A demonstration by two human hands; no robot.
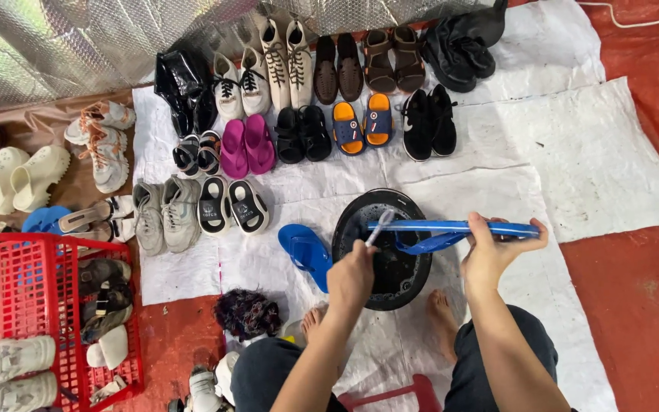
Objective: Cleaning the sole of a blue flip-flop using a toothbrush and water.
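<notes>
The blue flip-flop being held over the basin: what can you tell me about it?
The blue flip-flop is bright blue, rubbery-looking, with a thin flat sole seen edge-on and its strap hanging below. It lies level across the black basin. The right hand grips it towards one end, thumb on top. The left hand holds a small brush against its other end. Its mate lies on the white sheet beside the basin.

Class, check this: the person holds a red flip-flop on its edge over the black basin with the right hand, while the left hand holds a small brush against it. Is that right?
Not quite. The flip-flop is blue, not red, as the head view shows. The rest stands: the right hand holds it on its edge over the black basin, and the left hand holds a small brush against it.
</notes>
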